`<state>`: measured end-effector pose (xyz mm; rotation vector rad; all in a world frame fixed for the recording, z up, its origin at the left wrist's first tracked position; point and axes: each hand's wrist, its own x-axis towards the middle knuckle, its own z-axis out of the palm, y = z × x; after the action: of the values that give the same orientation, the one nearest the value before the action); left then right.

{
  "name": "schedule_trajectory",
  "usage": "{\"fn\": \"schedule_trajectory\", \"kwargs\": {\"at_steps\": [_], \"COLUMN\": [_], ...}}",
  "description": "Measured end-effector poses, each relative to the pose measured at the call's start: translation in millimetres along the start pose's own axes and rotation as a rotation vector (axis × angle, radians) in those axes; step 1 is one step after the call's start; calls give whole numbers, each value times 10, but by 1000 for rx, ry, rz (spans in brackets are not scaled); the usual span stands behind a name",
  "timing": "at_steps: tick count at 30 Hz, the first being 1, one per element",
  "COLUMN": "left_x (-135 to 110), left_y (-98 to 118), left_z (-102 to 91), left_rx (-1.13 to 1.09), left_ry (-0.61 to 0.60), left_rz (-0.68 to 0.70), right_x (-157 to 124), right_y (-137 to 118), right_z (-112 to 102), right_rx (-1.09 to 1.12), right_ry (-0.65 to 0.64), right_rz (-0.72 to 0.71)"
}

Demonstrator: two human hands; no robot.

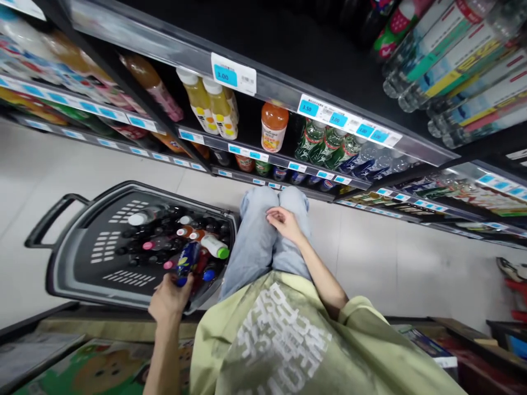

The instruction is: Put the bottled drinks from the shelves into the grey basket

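My left hand point(171, 296) is closed around the capped end of a dark blue bottle point(188, 258) with a yellow-marked label. That bottle is inside the dark grey shopping basket point(82, 277), above other bottles. Close by lie a white bottle with a green cap point(214, 246), a blue bottle cap point(209, 275) and several dark bottles with caps in different colours. Over my jeans, near the knees, my right hand point(284, 223) is loosely closed, its fingers curled; I see nothing in it.
Drink shelves with price tags point(233, 75) run across in front of me. An orange juice bottle point(274, 127), yellow bottles point(222, 109) and green-labelled bottles point(325, 144) stand there. Behind me is a display with boxes point(102, 365). A shoe point(513, 270) shows at far right.
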<state>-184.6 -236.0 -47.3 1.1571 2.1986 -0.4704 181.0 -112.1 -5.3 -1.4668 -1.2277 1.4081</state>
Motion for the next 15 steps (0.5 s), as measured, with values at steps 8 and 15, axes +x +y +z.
{"fn": "schedule_trajectory", "kwargs": {"at_steps": [8,15], "left_x": [114,-9], "left_y": [202,309], "left_z": [-17,-735], "left_rx": [24,-48], "left_ry": [-92,-46], "left_rz": [73,422], "right_x": [-8,-99], "right_y": [49,-380], "right_z": [7,-113], "right_rx": [6,-32], "right_ry": [0,37], "right_rz": [-10,-67]}}
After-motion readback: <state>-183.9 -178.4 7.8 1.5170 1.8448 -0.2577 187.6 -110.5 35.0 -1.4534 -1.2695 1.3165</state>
